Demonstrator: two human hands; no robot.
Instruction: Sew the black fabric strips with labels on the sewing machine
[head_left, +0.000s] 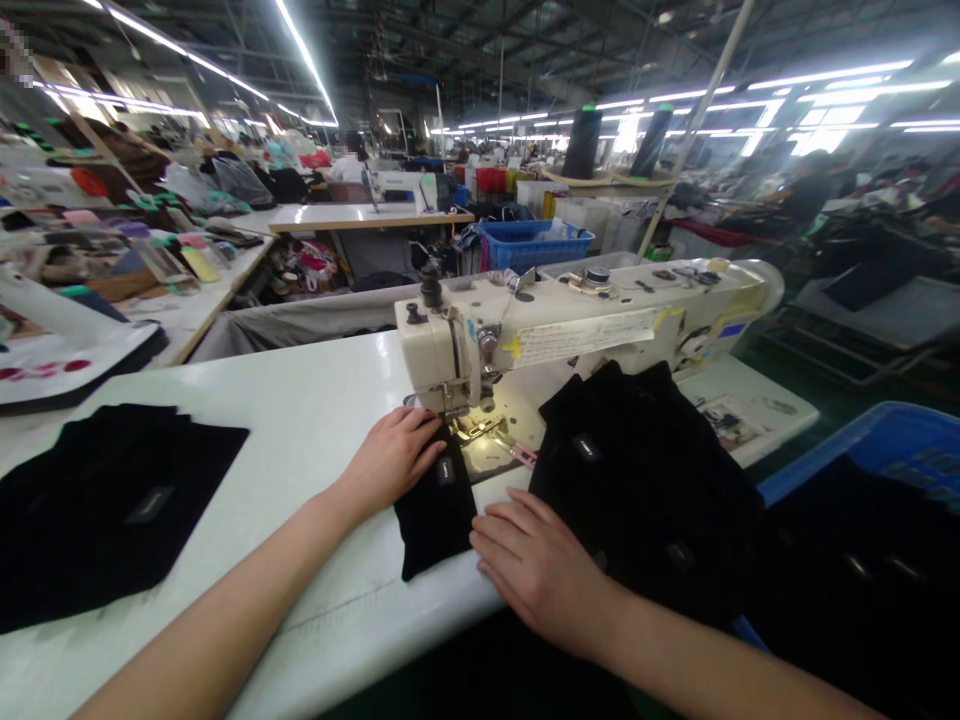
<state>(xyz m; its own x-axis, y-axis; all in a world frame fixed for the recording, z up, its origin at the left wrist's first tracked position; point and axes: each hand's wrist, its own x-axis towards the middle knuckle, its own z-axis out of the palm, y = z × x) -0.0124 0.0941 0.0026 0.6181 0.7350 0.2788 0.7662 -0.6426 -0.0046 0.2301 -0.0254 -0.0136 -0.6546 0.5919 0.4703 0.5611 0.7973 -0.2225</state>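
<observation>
A sewing machine (570,310) stands across the far side of the pale surface (315,400), its needle end above a small black cloth piece (435,530) that lies near the front edge and runs up to the presser foot. The left hand (394,455) lies palm down over the upper left part of this piece, fingers extended and close together, hiding some of it beside the needle. The right hand (540,575) is at the front edge, fingers stretched and slightly parted, tips at the cloth's right side; its thumb is hidden, so I cannot tell whether it pinches the edge. Crowding the right hand, a black cloth pile (622,470) covers part of the machine's base; a pink-handled tool (523,454) lies between that pile and the needle. Well apart on the left lies another black cloth heap (82,540). A paper strip (585,335) is fixed along the machine's arm. Beyond the machine are two dark thread cones (583,145), a second sewing machine (405,190) on its own table and a blue basket (536,240); another blue bin (862,435) stands at the right with dark cloth in it. One pale label (446,470) shows on the piece by the needle and one on the left heap; the layers in the two piles cannot be counted.
</observation>
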